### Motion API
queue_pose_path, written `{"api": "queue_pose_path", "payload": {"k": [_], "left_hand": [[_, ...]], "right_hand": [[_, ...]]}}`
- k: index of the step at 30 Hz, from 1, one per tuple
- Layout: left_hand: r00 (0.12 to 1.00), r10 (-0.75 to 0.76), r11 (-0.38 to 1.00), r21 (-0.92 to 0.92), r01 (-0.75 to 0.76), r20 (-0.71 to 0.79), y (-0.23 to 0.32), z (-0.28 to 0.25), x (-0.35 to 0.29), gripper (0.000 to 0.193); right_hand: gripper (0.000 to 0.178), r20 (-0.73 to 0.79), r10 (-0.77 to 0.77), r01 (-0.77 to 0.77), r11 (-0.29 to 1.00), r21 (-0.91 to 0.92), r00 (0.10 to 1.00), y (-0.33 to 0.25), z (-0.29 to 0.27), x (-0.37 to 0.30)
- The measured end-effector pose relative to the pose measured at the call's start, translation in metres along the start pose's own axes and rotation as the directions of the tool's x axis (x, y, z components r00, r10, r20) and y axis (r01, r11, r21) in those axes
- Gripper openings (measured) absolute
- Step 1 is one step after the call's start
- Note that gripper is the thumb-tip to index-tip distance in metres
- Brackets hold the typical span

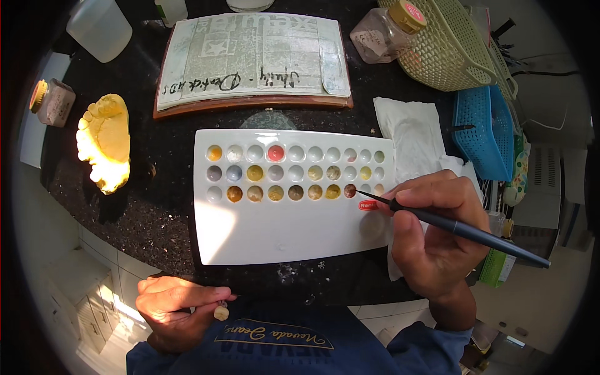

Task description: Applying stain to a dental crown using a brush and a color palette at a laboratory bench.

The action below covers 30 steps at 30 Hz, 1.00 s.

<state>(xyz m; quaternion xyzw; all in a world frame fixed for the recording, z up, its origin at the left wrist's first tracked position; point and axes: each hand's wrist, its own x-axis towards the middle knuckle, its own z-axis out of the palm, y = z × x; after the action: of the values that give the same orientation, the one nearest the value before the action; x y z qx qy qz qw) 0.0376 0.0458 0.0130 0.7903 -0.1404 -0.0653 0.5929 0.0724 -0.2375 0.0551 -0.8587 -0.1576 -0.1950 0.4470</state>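
Observation:
My right hand (440, 231) pinches a dark slim paintbrush (472, 234), its fine tip at a reddish-brown well near the right end of the bottom row. The wells belong to a white rectangular palette (281, 234) holding rows of small round colours: yellow, white, red, grey, blue, ochre and brown. Down at the lower left, my left hand (178, 306) is closed with its fingertips pinched on a small tooth crown (221, 312), cream-coloured. Part of what supports the crown is hidden by the fingers.
A yellowish dental cast (105, 140) sits in sunlight at left, beside a small jar (53, 103). Behind the palette lies a covered flat case (256, 62). White tissue (409, 134), a blue basket (484, 131), a woven basket (444, 44) and a gold-lidded jar (381, 37) stand right.

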Motion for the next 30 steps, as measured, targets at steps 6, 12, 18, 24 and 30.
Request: {"api": "queue_pose_path", "payload": {"k": [6, 12, 18, 24, 30], "left_hand": [[0.998, 0.048, 0.997, 0.066, -0.050, 0.037, -0.001, -0.004, 0.001, 0.010], [0.999, 0.037, 0.997, 0.061, -0.037, 0.014, -0.003, -0.002, 0.000, 0.010], [0.999, 0.010, 0.999, 0.045, -0.011, 0.033, -0.001, -0.004, 0.000, 0.009], [0.999, 0.025, 0.997, 0.075, -0.028, 0.040, -0.001, -0.006, -0.001, 0.012], [0.993, 0.095, 0.995, -0.046, -0.092, 0.068, 0.004, -0.006, 0.008, 0.014]], "right_hand": [[0.017, 0.011, 0.039, -0.040, 0.999, 0.005, 0.999, 0.001, 0.000, 0.000], [0.017, 0.053, -0.003, 0.006, 0.999, -0.053, 0.999, 0.001, -0.001, 0.004], [0.016, 0.072, -0.006, 0.013, 0.995, -0.095, 0.997, -0.002, 0.000, 0.005], [0.016, 0.059, 0.019, -0.018, 1.000, -0.016, 0.998, -0.001, 0.005, 0.000], [0.027, -0.053, 0.114, -0.118, 0.990, -0.072, 0.992, -0.050, -0.014, -0.016]]}}
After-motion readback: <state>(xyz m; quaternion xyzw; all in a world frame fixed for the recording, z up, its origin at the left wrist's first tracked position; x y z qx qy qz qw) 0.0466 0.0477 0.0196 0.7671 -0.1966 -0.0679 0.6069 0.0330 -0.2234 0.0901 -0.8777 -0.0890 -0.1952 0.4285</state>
